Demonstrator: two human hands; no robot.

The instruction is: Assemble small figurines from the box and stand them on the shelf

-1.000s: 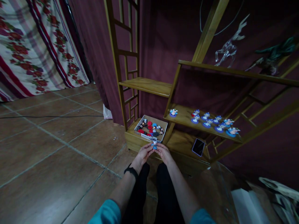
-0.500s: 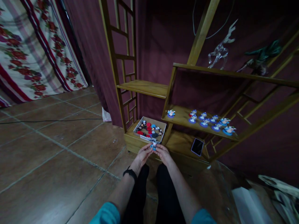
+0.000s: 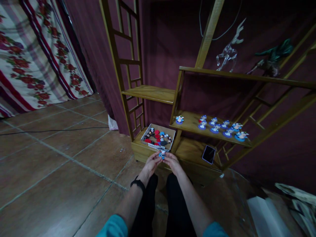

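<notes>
Between the fingertips of both hands is a small figurine point(image 3: 162, 153) with a white head and a blue base. My left hand point(image 3: 152, 162) pinches it from the left, and my right hand point(image 3: 172, 161) from the right. Just beyond the hands, a shallow cardboard box point(image 3: 143, 141) rests on the low shelf, with several small figurines and red, blue and dark round bases in it. On the middle shelf to the right, several purple-and-white figurines point(image 3: 215, 128) stand in a group on purple bases. Apart from them, a blue-and-white figurine point(image 3: 179, 119) stands near that shelf's left end.
A phone or tablet point(image 3: 208, 154) lies on the low shelf at right. A clear deer statuette point(image 3: 228, 54) and a dark green ornament point(image 3: 274, 56) stand on the top shelf point(image 3: 237, 75). A white box-like object point(image 3: 268, 215) is on the floor at lower right.
The view has shifted slightly, so the shelf unit sits a little further left. Both hands keep hold of the figurine in nearly the same place.
</notes>
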